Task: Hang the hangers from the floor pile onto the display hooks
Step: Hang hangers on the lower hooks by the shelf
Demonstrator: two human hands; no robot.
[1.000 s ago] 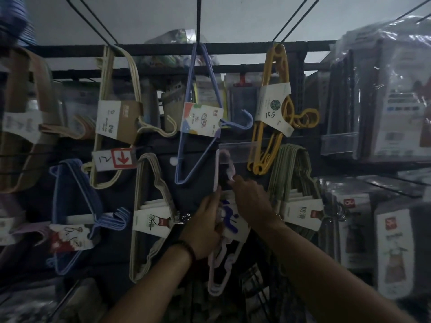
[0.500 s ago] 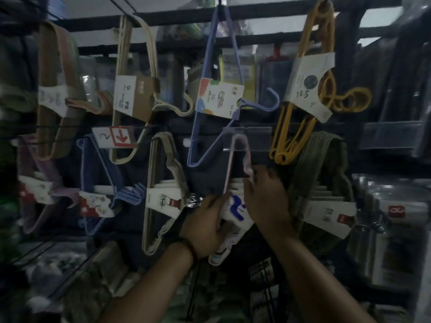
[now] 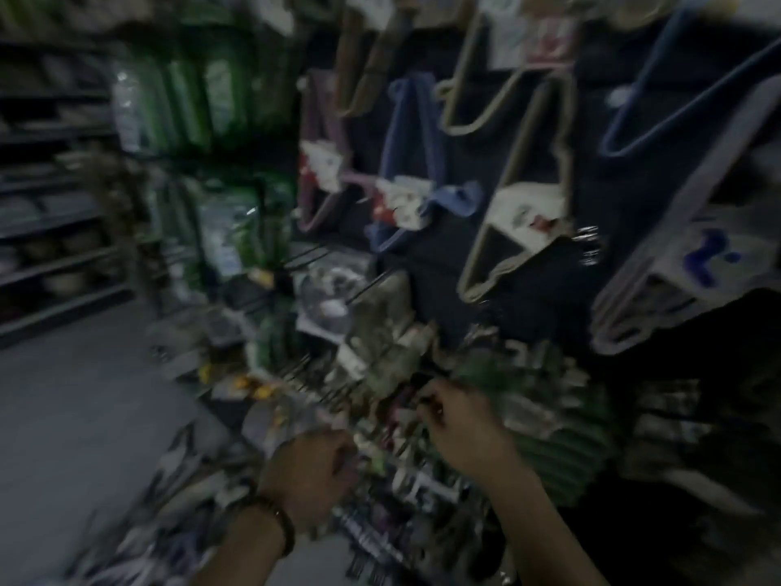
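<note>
The view is blurred by motion. A pale pink hanger pack [image 3: 659, 285] with a white label marked in blue hangs on the display at the right, free of both hands. Left of it hang a beige hanger pack [image 3: 517, 205], a blue pack [image 3: 412, 162] and a mauve one [image 3: 321, 171]. My left hand [image 3: 310, 471], with a bead bracelet on its wrist, is low in the frame with its fingers loosely curled and nothing seen in them. My right hand [image 3: 458, 416] is beside it, also loosely curled, in front of packaged goods. No floor pile shows.
Small packaged goods [image 3: 380, 357] hang on wire hooks below the hangers, right behind my hands. Green packs [image 3: 190, 99] fill the rack to the left. Dark shelves [image 3: 42, 213] line the far left, above grey floor [image 3: 63, 416].
Both hands have let go of the pink hanger pack and dropped well below it. The view has swung down and to the left, so the display now sits at the upper right.
</note>
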